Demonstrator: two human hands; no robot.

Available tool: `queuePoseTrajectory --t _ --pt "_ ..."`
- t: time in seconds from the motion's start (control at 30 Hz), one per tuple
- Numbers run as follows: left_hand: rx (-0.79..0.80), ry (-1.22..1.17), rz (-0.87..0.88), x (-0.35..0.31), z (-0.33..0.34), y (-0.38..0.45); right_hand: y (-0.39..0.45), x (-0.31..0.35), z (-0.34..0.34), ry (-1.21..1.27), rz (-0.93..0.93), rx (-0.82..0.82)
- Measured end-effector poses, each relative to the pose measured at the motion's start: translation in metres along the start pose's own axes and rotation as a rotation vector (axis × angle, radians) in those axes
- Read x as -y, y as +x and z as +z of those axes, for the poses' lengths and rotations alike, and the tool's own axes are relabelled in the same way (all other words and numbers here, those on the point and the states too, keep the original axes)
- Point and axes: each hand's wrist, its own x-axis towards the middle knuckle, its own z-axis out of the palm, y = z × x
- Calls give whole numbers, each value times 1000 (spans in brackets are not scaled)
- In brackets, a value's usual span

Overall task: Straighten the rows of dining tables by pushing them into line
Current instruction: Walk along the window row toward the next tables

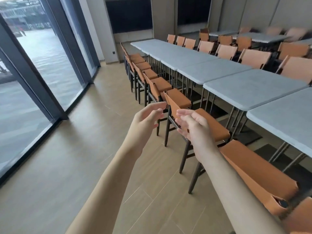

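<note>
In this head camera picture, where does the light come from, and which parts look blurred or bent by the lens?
Head view: daylight enters through the large windows on the left, leaving pale glare on the floor; the far chairs at top right are smeared with blur; the window frames lean and bow from wide-angle distortion; both hands look sharp.

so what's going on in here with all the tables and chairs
A person stands in the aisle between the big windows and a long row of grey tables lined with orange chairs. Both arms are stretched forward: the left hand and the right hand are open and empty, hovering in front of the chair backs and gripping nothing. No table is being touched yet. The table edges on the aisle side look slightly stepped rather than in one straight line.
</note>
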Motion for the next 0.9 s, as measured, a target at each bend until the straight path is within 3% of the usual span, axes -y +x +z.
queuePoseTrajectory --t 0.5,0.9 --pt "351 -44 -7 57 50 216 166 -12 -22 -31 45 -280" --pt "518 17 49 90 10 437 364 -32 32 19 46 -445"
